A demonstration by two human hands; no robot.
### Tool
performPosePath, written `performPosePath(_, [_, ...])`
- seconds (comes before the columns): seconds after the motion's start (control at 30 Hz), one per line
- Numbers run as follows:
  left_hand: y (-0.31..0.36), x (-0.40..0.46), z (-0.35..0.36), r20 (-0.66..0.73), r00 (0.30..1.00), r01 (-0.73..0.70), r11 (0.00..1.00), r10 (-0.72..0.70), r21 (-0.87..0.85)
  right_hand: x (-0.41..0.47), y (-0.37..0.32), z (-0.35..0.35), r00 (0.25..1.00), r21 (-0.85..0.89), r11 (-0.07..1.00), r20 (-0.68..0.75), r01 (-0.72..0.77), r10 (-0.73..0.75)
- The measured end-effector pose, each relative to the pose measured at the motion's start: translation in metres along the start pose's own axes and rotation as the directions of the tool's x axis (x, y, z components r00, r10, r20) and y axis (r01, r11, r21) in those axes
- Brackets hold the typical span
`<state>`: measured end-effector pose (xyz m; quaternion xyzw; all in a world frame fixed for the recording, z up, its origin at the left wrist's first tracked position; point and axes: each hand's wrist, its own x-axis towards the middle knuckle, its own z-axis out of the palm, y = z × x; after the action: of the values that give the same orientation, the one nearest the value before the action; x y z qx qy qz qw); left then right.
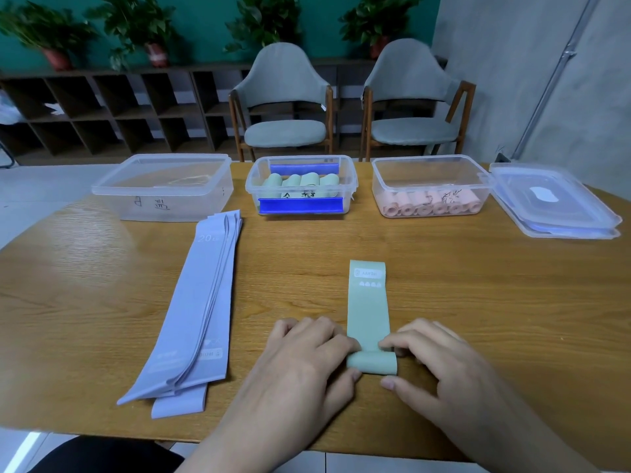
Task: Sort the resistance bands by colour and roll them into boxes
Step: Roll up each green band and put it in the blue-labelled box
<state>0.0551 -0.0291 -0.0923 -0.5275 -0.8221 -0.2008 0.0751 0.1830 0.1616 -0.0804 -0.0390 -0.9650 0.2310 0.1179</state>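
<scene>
The big wooden table has three clear boxes lined up at the back, so each colour gets its own home. The left box looks empty, the middle box has green rolls and the right box has pink ones. A stack of purple bands lies flat, probably waiting its turn. The green band lies straight so it rolls up neatly. The left hand and right hand are bent over its near end, fingers and thumbs pinching the little roll.

Both hands low, fingers seemingly pinching.
</scene>
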Motion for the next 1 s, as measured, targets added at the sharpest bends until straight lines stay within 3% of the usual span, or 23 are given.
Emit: performPosePath(1.0, [0.0005, 0.0002, 0.0008, 0.013, 1.000, 0.005, 1.000, -0.005, 0.011, -0.0002, 0.0014, 0.0013, 1.000, 0.012, 1.000, -0.003, -0.004, 0.005])
